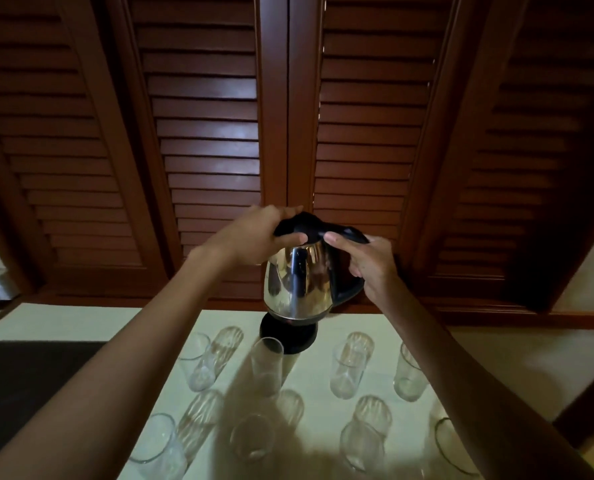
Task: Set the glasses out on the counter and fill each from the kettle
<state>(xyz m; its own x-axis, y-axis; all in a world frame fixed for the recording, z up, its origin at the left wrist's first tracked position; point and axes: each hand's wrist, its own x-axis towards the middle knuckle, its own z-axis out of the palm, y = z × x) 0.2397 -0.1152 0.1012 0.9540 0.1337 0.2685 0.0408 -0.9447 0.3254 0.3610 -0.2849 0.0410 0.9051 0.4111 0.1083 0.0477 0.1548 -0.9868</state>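
Head view: your right fingers grip the kettle handle, left fingers clasp its lid, just above the base; keep the lid seated and tip slowly toward the glass fronting the base.

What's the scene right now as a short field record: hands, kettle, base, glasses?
left hand: grips the black kettle lid
right hand: wrapped round the kettle handle, thumb on top
kettle: steel, upright, directly over its black base; contact with the base unclear
glasses: eight, upright in two rows on the counter, all apparently empty
pouring: not yet begun
behind: wooden louvred shutters
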